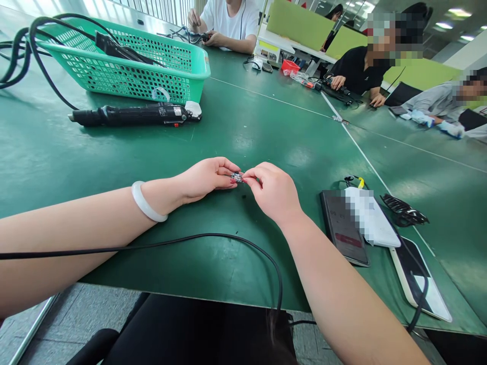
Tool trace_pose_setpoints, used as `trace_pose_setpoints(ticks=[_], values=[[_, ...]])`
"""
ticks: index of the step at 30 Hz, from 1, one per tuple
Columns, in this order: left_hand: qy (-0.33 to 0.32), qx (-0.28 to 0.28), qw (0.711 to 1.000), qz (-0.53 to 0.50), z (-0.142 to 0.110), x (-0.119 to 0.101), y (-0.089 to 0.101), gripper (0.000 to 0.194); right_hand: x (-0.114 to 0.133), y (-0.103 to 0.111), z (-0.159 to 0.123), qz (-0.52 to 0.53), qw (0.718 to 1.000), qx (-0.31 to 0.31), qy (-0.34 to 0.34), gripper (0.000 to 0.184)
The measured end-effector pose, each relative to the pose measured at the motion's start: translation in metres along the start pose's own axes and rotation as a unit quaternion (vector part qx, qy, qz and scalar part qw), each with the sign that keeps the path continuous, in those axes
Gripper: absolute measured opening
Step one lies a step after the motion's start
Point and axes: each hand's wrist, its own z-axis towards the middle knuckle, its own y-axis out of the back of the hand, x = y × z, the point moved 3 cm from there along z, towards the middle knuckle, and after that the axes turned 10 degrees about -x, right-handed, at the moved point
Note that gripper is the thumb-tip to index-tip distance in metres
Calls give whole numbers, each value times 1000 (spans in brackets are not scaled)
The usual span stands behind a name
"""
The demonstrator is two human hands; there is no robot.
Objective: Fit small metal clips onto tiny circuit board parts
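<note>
My left hand (207, 176) reaches in from the left, a white bangle (146, 203) at its wrist. Its thumb and fingertips are closed on a small black-and-silver piece (236, 177), too small for me to tell its kind. From the other side my right hand (274, 191) meets it, thumb and forefinger pinched at the piece's right end. Whether the right fingers hold something separate there is hidden. Both hands are just over the green tabletop (243, 137). A tiny dark bit (244, 196) lies below the fingertips.
Beyond my left hand lies a black electric screwdriver (133, 115), beside a green basket (125, 61) with cables. A black cable (205, 235) crosses near the table edge. Phones (344, 228), a white power bank (376, 223) and a dark crumpled packet (405, 209) lie right. Several people sit opposite.
</note>
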Motion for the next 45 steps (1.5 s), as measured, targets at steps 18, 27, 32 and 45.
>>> trace_pose_setpoints(ticks=[18, 27, 32, 45], values=[[31, -4, 999, -37, 0, -1, 0, 19, 1, -1, -4, 37, 999, -12, 0, 18], [31, -22, 999, -24, -1, -2, -1, 16, 3, 0, -4, 7, 1000, -13, 10, 21], [33, -27, 999, -30, -1, -2, -2, 13, 2, -1, -4, 3, 1000, -5, 12, 20], [18, -21, 999, -17, 0, -1, 0, 5, 2, -2, -4, -8, 1000, -16, 19, 21]])
